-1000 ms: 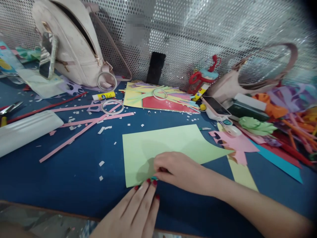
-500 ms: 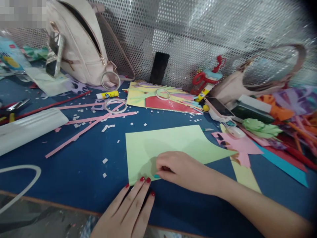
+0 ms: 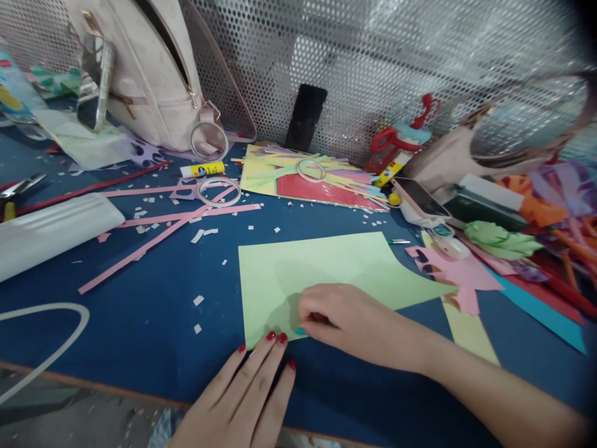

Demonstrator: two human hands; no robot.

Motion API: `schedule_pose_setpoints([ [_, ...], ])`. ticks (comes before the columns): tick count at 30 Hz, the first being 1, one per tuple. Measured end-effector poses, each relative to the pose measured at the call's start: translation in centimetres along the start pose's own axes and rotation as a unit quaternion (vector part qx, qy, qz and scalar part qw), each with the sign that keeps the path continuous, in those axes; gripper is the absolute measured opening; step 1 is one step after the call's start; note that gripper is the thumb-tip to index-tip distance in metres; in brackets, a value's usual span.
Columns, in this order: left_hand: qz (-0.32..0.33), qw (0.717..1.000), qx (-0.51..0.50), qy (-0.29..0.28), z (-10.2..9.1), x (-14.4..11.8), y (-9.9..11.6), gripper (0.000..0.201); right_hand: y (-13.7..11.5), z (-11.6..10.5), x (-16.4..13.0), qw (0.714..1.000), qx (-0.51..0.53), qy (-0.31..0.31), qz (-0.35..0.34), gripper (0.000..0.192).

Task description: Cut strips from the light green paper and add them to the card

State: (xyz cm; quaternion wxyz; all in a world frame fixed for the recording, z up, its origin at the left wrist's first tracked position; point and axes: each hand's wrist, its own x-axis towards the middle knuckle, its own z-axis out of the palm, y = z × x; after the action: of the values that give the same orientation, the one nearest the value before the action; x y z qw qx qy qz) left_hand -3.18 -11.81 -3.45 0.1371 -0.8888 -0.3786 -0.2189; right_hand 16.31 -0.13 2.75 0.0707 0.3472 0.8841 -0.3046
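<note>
A pale green sheet of paper (image 3: 321,261) with a curved cut on its right side lies flat on the blue table. My left hand (image 3: 242,395), red-nailed, rests with its fingers spread flat over the sheet's near left corner and edge. Just right of it, my right hand (image 3: 345,320) is curled closed on the paper near its front edge. Something small and teal (image 3: 300,331) shows at the thumb tip; whether it is a nail or a held thing I cannot tell. The inside of that hand is hidden.
Pink paper strips (image 3: 140,249), a tape roll (image 3: 219,193) and a glue stick (image 3: 203,169) lie back left. A white appliance-like object (image 3: 56,236) and pliers (image 3: 21,188) sit at left. Phones, paper scraps (image 3: 454,270) and a bag (image 3: 448,158) crowd the right.
The view has shifted slightly. Both hands keep almost the same place on the green sheet, the right one still curled and the left still flat.
</note>
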Motion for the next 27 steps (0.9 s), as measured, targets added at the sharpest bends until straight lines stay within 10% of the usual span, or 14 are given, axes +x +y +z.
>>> schedule_pose_setpoints([
  [27,0.053,0.993,0.001,-0.107,-1.5,-3.8,-3.1,0.046,-1.7,-0.6,0.9,0.995,-0.096,-0.016,-0.008,0.03],
])
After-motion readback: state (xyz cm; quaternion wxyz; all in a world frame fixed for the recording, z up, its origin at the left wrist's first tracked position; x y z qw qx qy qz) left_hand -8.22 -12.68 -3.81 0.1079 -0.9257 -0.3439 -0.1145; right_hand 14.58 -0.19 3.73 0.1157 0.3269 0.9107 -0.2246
